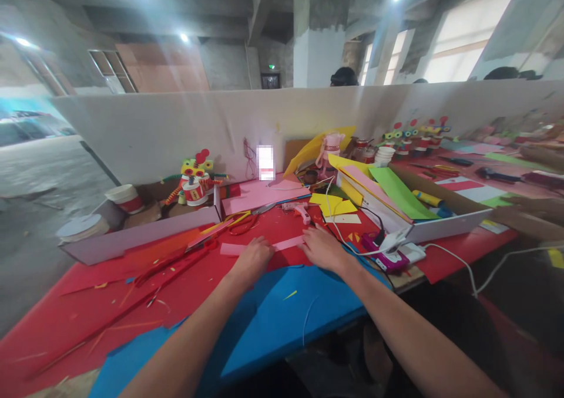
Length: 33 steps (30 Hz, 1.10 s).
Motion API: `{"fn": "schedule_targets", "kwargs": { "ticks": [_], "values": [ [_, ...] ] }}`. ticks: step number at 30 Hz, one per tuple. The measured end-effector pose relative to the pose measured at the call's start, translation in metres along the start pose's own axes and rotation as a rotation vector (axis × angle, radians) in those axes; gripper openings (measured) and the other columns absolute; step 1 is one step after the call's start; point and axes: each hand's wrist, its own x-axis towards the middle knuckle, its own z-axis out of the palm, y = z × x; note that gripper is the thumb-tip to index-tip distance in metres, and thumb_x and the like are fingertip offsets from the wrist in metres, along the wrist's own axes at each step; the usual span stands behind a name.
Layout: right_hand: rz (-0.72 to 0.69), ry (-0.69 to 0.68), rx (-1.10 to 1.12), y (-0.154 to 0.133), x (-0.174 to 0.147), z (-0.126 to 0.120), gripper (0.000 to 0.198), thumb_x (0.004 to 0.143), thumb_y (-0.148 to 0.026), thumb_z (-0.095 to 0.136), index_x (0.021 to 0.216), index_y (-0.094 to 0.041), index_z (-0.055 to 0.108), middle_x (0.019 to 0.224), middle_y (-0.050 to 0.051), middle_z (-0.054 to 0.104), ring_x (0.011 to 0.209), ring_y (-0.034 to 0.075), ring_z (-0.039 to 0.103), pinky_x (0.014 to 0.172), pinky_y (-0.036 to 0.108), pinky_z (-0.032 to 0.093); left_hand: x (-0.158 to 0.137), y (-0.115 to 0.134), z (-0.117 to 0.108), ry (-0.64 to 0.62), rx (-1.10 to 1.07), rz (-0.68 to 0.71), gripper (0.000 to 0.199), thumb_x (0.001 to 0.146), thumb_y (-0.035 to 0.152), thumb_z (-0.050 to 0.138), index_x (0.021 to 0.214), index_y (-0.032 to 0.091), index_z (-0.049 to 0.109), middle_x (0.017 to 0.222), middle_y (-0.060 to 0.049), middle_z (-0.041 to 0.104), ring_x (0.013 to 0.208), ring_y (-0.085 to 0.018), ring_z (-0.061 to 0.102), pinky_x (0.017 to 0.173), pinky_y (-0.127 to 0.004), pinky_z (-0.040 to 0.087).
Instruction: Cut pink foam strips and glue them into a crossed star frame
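Note:
A pink paper strip (232, 249) lies low across the red tabletop, running from left to right under my fingers. My left hand (254, 261) is closed on its middle, fingers curled downward, and part of the strip sticks out to the left. At the strip's right end, my right hand (323, 248) pinches it; the exact finger contact is partly hidden. Blue paper (282, 310) covers the table edge beneath my wrists. A pink glue gun (300, 211) rests just beyond my right hand. Orange-handled scissors (243, 223) lie beyond my left hand.
A white box (449, 225) with coloured sheets stands at right, beside a purple power strip (388, 257) with white cables. A shallow box (145, 233) holds paper cups at left. A decorated cup figure (194, 181) stands there. Another person's arm (529, 210) reaches in at far right.

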Motion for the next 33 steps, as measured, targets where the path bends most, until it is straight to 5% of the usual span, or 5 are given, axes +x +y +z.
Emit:
{"fn": "schedule_targets", "kwargs": {
  "ticks": [10, 16, 23, 28, 33],
  "values": [
    [-0.083, 0.466, 0.361, -0.039, 0.07, 0.026, 0.032, 0.099, -0.022, 0.035, 0.086, -0.016, 0.063, 0.09, 0.01, 0.07, 0.091, 0.019, 0.063, 0.083, 0.028, 0.042, 0.002, 0.007, 0.013, 0.065, 0.123, -0.077, 0.017, 0.088, 0.012, 0.053, 0.088, 0.01, 0.07, 0.084, -0.013, 0.066, 0.087, -0.025, 0.058, 0.077, -0.038, 0.043],
    [-0.194, 0.299, 0.57, -0.019, 0.068, 0.045, 0.038, 0.1, -0.033, 0.035, 0.079, -0.018, 0.063, 0.08, 0.008, 0.069, 0.078, 0.019, 0.064, 0.075, 0.03, 0.046, 0.004, 0.006, 0.022, 0.311, 0.158, 0.057, 0.015, 0.09, 0.016, 0.055, 0.083, 0.014, 0.068, 0.084, -0.01, 0.062, 0.088, -0.024, 0.054, 0.079, -0.04, 0.041],
    [-0.202, 0.186, 0.947, -0.022, 0.065, 0.057, 0.063, 0.098, -0.059, 0.021, 0.127, -0.019, 0.06, 0.131, 0.011, 0.062, 0.127, 0.022, 0.052, 0.11, 0.044, 0.037, 0.011, 0.01, 0.035, 0.286, -0.035, 0.097, 0.018, 0.084, 0.009, 0.055, 0.092, 0.011, 0.07, 0.096, -0.014, 0.067, 0.095, -0.025, 0.06, 0.083, -0.039, 0.048],
    [-0.287, 0.023, 0.764, -0.024, 0.067, 0.075, 0.061, 0.099, -0.056, 0.018, 0.146, -0.025, 0.04, 0.152, 0.004, 0.041, 0.145, 0.022, 0.027, 0.121, 0.048, 0.017, -0.007, -0.017, 0.01, 0.276, -0.36, 0.218, 0.024, 0.085, 0.01, 0.05, 0.091, 0.016, 0.072, 0.097, -0.009, 0.072, 0.096, -0.02, 0.063, 0.089, -0.032, 0.048],
    [-0.282, 0.004, 0.506, -0.03, 0.067, 0.075, 0.055, 0.1, -0.047, 0.029, 0.148, -0.022, 0.036, 0.154, 0.006, 0.036, 0.146, 0.026, 0.024, 0.12, 0.051, 0.016, -0.033, -0.07, -0.022, 0.452, -0.548, -0.182, 0.026, 0.084, 0.037, 0.061, 0.098, 0.019, 0.071, 0.099, -0.007, 0.072, 0.095, -0.021, 0.063, 0.088, -0.032, 0.047]
  ]
}}
